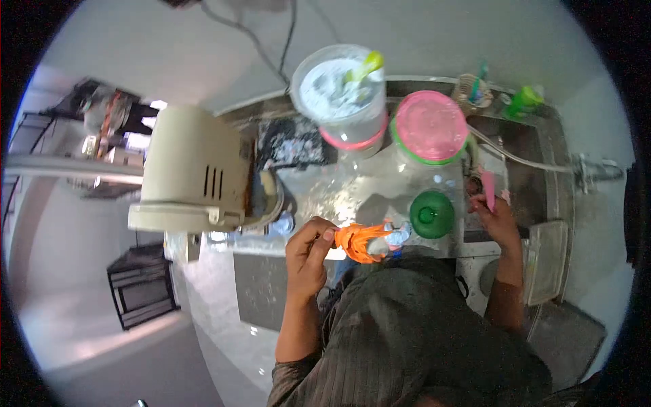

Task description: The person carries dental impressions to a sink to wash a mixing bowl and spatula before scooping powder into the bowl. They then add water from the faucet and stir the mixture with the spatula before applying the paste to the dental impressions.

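Observation:
My left hand (310, 252) is closed on one end of an orange, loose-looking item (357, 239). Pale blue and whitish parts show at its far end, and its exact kind I cannot make out. A green round bowl-like piece (432, 214) lies to the right of that item, on the counter's front part. Over by the sink (532, 169), my right hand (496, 218) is closed on a slim pink tool (488, 190), which points upward. Blur hides the tool's exact shape.
A clear bucket (352, 129) of whitish powder holds a yellow-green scoop (366, 66). Beside it stands a pink-lidded tub (430, 127). A beige mixer-like machine (193, 169) occupies the left. A faucet (597, 168) and a green cup (523, 103) are at the right.

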Tool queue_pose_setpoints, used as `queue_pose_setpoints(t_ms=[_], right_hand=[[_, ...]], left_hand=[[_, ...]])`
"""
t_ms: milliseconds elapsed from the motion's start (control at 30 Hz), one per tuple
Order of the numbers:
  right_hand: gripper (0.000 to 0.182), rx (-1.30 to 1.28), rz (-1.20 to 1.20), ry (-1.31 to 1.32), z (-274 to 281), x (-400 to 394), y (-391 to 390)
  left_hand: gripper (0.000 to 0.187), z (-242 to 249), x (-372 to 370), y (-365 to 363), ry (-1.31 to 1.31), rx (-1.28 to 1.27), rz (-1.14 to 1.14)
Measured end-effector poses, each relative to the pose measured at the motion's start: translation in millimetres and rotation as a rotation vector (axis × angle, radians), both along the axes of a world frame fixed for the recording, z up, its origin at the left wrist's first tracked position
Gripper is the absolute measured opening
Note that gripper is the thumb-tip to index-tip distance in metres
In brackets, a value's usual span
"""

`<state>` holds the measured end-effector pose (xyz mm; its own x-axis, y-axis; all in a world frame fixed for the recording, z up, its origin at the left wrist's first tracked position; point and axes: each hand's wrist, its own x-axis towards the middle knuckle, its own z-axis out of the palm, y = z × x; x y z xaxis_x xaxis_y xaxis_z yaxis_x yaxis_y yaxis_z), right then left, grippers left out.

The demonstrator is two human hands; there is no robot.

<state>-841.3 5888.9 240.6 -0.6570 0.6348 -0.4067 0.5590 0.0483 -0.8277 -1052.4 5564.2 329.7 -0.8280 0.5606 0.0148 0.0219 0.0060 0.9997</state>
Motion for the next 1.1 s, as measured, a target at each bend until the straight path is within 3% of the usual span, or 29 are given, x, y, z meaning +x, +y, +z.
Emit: queue_pose_setpoints(t_ms=[133, 200, 300, 400, 433, 533, 867, 1100], right_hand=[[0.020, 0.048, 0.032, 0.199, -4.1, 7.3, 0.7], [0.020, 0.045, -0.009, 0.246, 5.4, 10.7, -8.2], [0.020, 0.230, -0.061, 0.021, 48.0, 13.6, -29.8], [0.022, 0.166, -0.092, -0.042, 53.1, 26.4, -41.9], [0.025, 0.115, -0.130, 0.076, 33.7, 35.5, -44.1], [0.030, 0.238, -0.074, 0.057, 13.6, 57.9, -53.3], [0.030, 0.293, -0.112, -0.005, 27.2, 90.1, -67.6], [0.030, 0.223, -0.155, 0.052, 19.5, 83.5, -59.9]], left_hand=[[0.013, 24.0, -14.5, 30.6, 0.319, -0.002, -0.115], [0.012, 38.6, -15.3, 43.8, 0.346, 0.053, -0.183], [0.011, 57.9, -16.7, 63.3, 0.407, 0.191, -0.252], [0.014, 75.1, -11.6, 83.4, 0.482, 0.271, -0.308], [0.014, 79.3, -9.4, 88.7, 0.489, 0.273, -0.343], [0.016, 91.1, -1.2, 106.0, 0.494, 0.342, -0.406], [0.015, 117.1, 28.3, 165.2, 0.603, 0.480, -0.555], [0.011, 122.8, 38.4, 188.6, 0.528, 0.470, -0.536]])
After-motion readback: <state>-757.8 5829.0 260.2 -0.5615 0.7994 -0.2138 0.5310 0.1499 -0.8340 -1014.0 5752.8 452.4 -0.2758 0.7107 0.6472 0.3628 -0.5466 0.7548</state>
